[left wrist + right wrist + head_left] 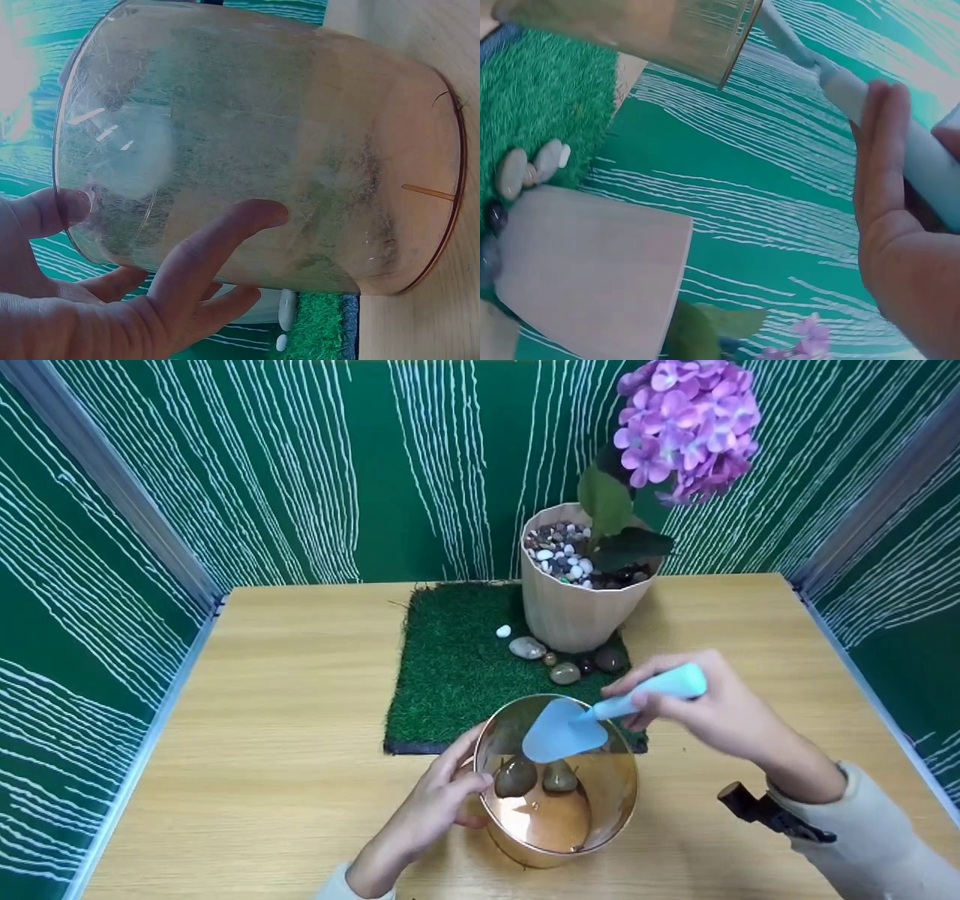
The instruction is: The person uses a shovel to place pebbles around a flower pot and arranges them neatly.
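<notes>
My left hand [439, 791] holds a clear amber container [613, 802] by its side, thumb at the rim. In the left wrist view the fingers spread along the see-through wall of the container [240, 112]. Inside lie two dark smooth stones, one rounder stone [516, 777] and one more pointed stone [559, 777]. My right hand [709, 709] grips the handle of a light blue garden trowel [562, 733], its blade over the container's opening. Through the wall, the left wrist view shows the pale blade [139, 154]. The right wrist view shows fingers along the trowel handle [934, 176].
Behind the container lies a square of artificial grass [450, 667]. On its far right stands a ribbed beige pot [570, 615] with pebbles and a purple hydrangea [690, 427]. Several stones [565, 673] sit at the pot's foot. Green walls with white lines enclose the wooden table [285, 697].
</notes>
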Available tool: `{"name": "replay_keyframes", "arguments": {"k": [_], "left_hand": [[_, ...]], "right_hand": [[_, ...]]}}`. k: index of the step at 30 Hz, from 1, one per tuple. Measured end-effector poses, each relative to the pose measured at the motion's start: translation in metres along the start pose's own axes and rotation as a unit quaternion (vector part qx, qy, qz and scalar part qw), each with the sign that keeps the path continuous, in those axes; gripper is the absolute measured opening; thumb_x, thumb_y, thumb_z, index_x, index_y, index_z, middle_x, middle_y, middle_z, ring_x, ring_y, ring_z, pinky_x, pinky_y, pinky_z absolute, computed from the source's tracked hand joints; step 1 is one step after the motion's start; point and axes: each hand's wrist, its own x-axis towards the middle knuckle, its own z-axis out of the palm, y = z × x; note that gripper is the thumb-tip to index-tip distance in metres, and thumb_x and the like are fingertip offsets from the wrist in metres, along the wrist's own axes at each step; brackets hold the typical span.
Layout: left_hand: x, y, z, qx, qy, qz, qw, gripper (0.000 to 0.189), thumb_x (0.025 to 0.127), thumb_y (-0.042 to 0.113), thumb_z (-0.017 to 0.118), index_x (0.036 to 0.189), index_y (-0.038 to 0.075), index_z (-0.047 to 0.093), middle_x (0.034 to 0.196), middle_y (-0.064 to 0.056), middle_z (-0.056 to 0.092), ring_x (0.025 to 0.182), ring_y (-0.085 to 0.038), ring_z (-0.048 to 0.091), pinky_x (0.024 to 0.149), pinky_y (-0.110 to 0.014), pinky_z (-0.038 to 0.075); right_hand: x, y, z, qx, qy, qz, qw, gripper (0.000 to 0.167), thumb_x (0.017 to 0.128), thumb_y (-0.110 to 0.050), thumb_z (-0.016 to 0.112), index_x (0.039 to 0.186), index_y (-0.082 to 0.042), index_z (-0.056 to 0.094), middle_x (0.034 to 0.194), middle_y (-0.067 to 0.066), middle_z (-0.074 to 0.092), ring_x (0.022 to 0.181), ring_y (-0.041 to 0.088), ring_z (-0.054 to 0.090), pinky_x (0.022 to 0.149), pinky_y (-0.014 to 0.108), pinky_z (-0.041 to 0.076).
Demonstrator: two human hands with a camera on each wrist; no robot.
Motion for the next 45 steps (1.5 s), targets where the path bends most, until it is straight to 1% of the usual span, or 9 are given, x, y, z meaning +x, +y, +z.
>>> {"name": "replay_keyframes", "arguments": {"k": [5, 9, 17, 23, 29, 32, 35, 41, 45], "left_hand": [[0.0, 0.0, 0.0, 0.007, 0.001, 0.007, 1.0, 0.072, 0.1, 0.012, 0.052, 0.168, 0.011, 0.027, 0.169, -0.023, 0.03, 0.133, -0.04, 0.055, 0.077, -0.057, 0.064], [0.001, 0.001, 0.0, 0.013, 0.003, 0.011, 0.9999, 0.07, 0.1, 0.011, 0.053, 0.166, 0.01, 0.031, 0.167, -0.023, 0.035, 0.133, -0.038, 0.057, 0.075, -0.057, 0.064], [0.003, 0.002, -0.001, 0.019, 0.002, 0.013, 0.9997, 0.065, 0.098, 0.01, 0.053, 0.162, 0.01, 0.038, 0.164, -0.024, 0.04, 0.134, -0.038, 0.057, 0.075, -0.058, 0.063], [0.003, 0.002, -0.001, 0.014, -0.001, 0.014, 0.9998, 0.064, 0.098, 0.009, 0.054, 0.16, 0.01, 0.04, 0.161, -0.024, 0.042, 0.134, -0.037, 0.057, 0.075, -0.061, 0.062], [0.003, 0.003, 0.0, 0.006, -0.002, 0.004, 1.0, 0.068, 0.097, 0.009, 0.054, 0.163, 0.011, 0.036, 0.165, -0.023, 0.037, 0.139, -0.043, 0.051, 0.076, -0.061, 0.063], [0.003, 0.003, 0.001, 0.002, 0.0, -0.001, 1.0, 0.071, 0.097, 0.009, 0.054, 0.165, 0.012, 0.034, 0.166, -0.022, 0.035, 0.138, -0.042, 0.051, 0.076, -0.06, 0.063], [0.003, 0.003, 0.001, 0.001, 0.001, -0.003, 1.0, 0.071, 0.097, 0.01, 0.054, 0.166, 0.013, 0.033, 0.167, -0.021, 0.035, 0.136, -0.04, 0.053, 0.074, -0.056, 0.064], [0.002, 0.002, 0.001, 0.008, -0.001, -0.002, 1.0, 0.072, 0.099, 0.012, 0.052, 0.167, 0.014, 0.03, 0.168, -0.021, 0.033, 0.134, -0.037, 0.055, 0.069, -0.043, 0.061], [0.001, 0.002, 0.001, 0.01, 0.004, -0.004, 0.9999, 0.072, 0.099, 0.013, 0.053, 0.167, 0.014, 0.03, 0.168, -0.021, 0.033, 0.13, -0.035, 0.057, 0.067, -0.039, 0.06]], "right_hand": [[0.001, -0.001, 0.012, -0.081, -0.059, -0.078, 0.9919, 0.025, 0.092, 0.007, 0.073, 0.11, -0.008, 0.081, 0.104, 0.004, 0.08, 0.083, 0.014, 0.072, 0.069, 0.027, 0.062], [0.003, 0.0, 0.024, -0.125, -0.099, -0.119, 0.9799, 0.024, 0.089, 0.005, 0.075, 0.107, -0.01, 0.081, 0.102, 0.003, 0.079, 0.089, 0.014, 0.074, 0.078, 0.028, 0.063], [0.009, 0.004, 0.042, -0.215, -0.162, -0.128, 0.9544, 0.03, 0.086, 0.008, 0.071, 0.106, -0.012, 0.081, 0.1, -0.001, 0.075, 0.082, 0.007, 0.064, 0.07, 0.025, 0.061], [0.012, 0.008, 0.053, -0.247, -0.194, -0.125, 0.9412, 0.028, 0.086, 0.007, 0.075, 0.107, -0.01, 0.081, 0.1, 0.001, 0.076, 0.087, 0.007, 0.068, 0.074, 0.025, 0.062], [0.012, 0.011, 0.061, -0.264, -0.218, -0.126, 0.9308, 0.022, 0.089, 0.002, 0.08, 0.107, -0.01, 0.081, 0.098, 0.0, 0.074, 0.086, 0.007, 0.067, 0.077, 0.024, 0.063], [0.013, 0.013, 0.063, -0.269, -0.228, -0.121, 0.9278, 0.021, 0.09, 0.0, 0.08, 0.108, -0.01, 0.081, 0.097, 0.0, 0.074, 0.085, 0.006, 0.066, 0.078, 0.025, 0.063], [0.014, 0.015, 0.064, -0.264, -0.234, -0.115, 0.9285, 0.019, 0.089, -0.001, 0.079, 0.104, -0.011, 0.081, 0.094, -0.002, 0.074, 0.084, 0.004, 0.065, 0.077, 0.025, 0.062], [0.017, 0.019, 0.061, -0.227, -0.232, -0.121, 0.9382, 0.018, 0.086, 0.0, 0.075, 0.095, -0.014, 0.081, 0.086, -0.008, 0.073, 0.082, 0.001, 0.063, 0.072, 0.025, 0.059], [0.019, 0.02, 0.057, -0.212, -0.238, -0.109, 0.9415, 0.02, 0.082, 0.004, 0.073, 0.093, -0.011, 0.08, 0.085, -0.008, 0.072, 0.08, 0.001, 0.063, 0.071, 0.024, 0.058]]}}
